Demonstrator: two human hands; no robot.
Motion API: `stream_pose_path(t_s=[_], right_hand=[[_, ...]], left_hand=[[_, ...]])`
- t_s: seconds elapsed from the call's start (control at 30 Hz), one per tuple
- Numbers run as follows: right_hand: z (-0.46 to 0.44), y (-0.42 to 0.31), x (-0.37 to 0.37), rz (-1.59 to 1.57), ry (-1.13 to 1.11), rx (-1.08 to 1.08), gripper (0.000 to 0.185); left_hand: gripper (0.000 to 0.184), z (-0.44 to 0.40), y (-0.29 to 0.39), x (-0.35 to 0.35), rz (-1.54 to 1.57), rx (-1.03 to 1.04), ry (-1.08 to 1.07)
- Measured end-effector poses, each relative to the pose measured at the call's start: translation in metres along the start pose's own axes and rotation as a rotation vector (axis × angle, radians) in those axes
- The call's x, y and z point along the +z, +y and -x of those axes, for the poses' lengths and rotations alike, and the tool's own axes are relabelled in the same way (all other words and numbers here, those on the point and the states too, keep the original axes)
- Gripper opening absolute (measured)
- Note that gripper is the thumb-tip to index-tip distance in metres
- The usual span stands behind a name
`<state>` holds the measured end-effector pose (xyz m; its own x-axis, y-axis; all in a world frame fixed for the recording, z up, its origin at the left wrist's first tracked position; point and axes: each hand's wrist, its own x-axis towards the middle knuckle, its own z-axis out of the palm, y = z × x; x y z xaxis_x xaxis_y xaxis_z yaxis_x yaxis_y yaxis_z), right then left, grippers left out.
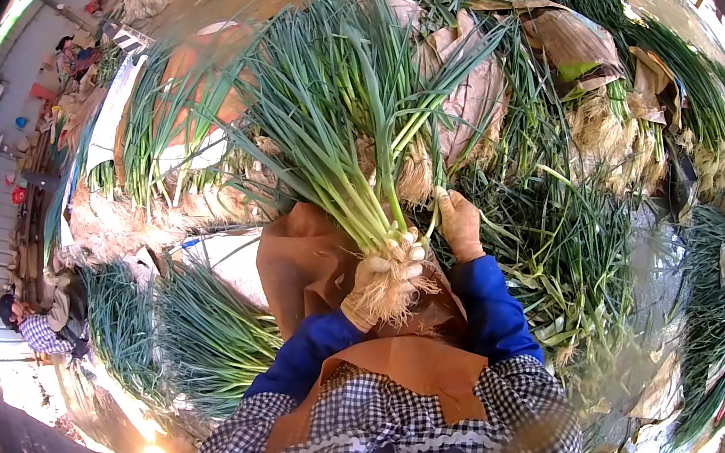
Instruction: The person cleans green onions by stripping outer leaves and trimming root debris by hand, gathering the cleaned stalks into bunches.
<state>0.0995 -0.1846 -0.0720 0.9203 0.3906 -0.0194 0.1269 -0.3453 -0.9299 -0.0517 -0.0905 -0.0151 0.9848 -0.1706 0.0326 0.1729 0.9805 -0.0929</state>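
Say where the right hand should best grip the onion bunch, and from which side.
Probably the pale stems just above the bulbs, coming from the right: they gather narrow there, while the leaves fan out loosely beyond. The left hand holds the root end from the left, and the right hand is beside those stems.

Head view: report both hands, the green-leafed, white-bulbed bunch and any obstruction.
Left hand gripping the green-leafed, white-bulbed bunch near its bulbs. Right hand curled beside it, hold unclear. Pale stringy roots partly hide left hand.
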Motion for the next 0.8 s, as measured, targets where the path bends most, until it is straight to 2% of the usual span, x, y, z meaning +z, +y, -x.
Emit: stream_pose_path(t_s=[0.03,0.13,0.2,0.23,0.3,0.33,0.43,0.5,0.53,0.57,0.63,0.7,0.73,0.77,0.8], right_hand=[[0.006,-0.013,-0.006,0.395,0.124,-0.121,0.033],[0.012,-0.017,-0.019,0.587,0.16,-0.2,0.032],[0.01,-0.004,-0.023,-0.501,-0.171,0.217,0.026],[0.017,-0.029,-0.028,-0.75,-0.217,0.29,0.022],[0.019,-0.022,-0.021,-0.988,-0.357,0.296,0.016],[0.025,-0.036,-0.025,-1.01,-0.266,0.347,0.013],[0.023,-0.024,-0.045,-0.847,-0.209,0.205,0.011],[0.015,0.007,-0.08,-0.671,0.252,0.305,0.016],[0.009,0.052,-0.106,-0.544,0.369,0.253,0.019],[0.012,0.085,-0.142,-0.09,0.338,0.259,0.02],[0.041,0.15,-0.199,1.043,0.016,0.314,0.034],[0.05,0.106,-0.194,1.119,-0.141,0.461,0.036],[0.044,0.066,-0.171,0.931,-0.099,0.349,0.036],[0.038,0.06,-0.143,0.744,0.019,0.032,0.036],[0.027,0.015,-0.111,0.514,-0.101,0.081,0.034]], left_hand=[[0.055,0.001,-0.001,-0.004,0.009,0.003,0.002],[0.055,0.001,0.002,-0.009,0.037,-0.027,-0.036],[0.055,0.001,0.003,-0.012,0.06,-0.06,-0.07],[0.055,0.001,0.002,-0.01,0.063,-0.07,-0.076],[0.056,0.004,0.0,-0.003,0.066,-0.076,-0.081],[0.055,0.007,-0.002,0.004,0.064,-0.046,-0.042],[0.053,0.013,-0.003,0.012,0.091,-0.011,0.033],[0.051,0.016,0.001,0.012,0.132,-0.014,-0.176],[0.047,0.021,0.006,0.014,0.101,-0.001,-0.303],[0.046,0.032,0.007,0.023,0.143,0.029,-0.236],[0.044,0.044,0.019,0.025,0.042,0.009,-0.266],[0.042,0.051,0.022,0.027,0.013,0.026,-0.211],[0.048,0.052,0.021,0.032,0.043,0.051,-0.173],[0.053,0.053,0.019,0.038,0.074,0.076,-0.131],[0.053,0.05,0.019,0.047,0.062,0.072,-0.117]])
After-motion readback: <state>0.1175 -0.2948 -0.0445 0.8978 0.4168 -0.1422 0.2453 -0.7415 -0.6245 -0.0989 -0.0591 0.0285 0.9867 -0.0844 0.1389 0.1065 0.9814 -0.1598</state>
